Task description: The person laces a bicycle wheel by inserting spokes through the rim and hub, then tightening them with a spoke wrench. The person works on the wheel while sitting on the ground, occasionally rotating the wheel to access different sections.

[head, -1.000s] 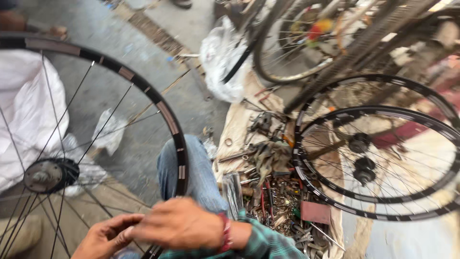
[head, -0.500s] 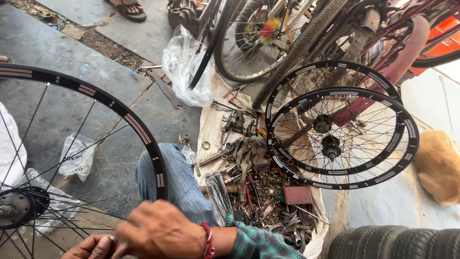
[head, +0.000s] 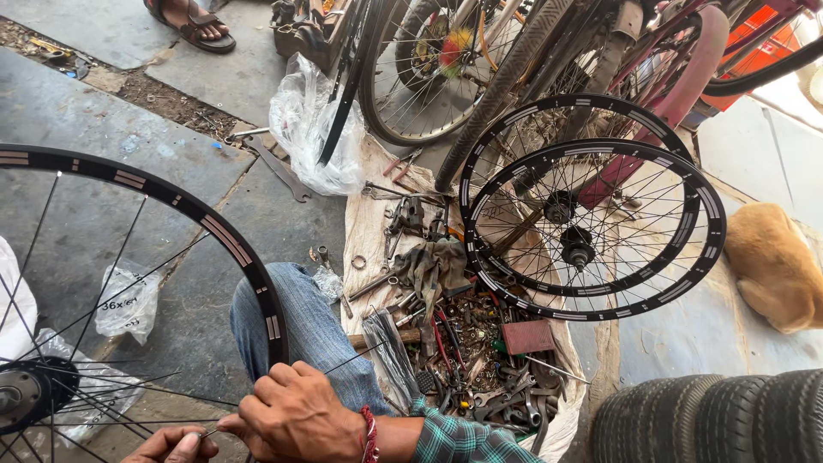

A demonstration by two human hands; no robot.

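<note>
Right hand [head: 296,411]: pinching closed on a spoke [head: 351,360] near the rim [head: 225,238], steadying it.
Left hand [head: 171,446]: gripping a small tool at the spoke end.
Wheel: resting against the knee [head: 296,321], beside the spare wheels [head: 591,227].

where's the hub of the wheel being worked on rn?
In the head view the hub sits at the far left edge, low in the frame, left of the left hand and right hand and beside a clear plastic bag on the pavement.
</note>
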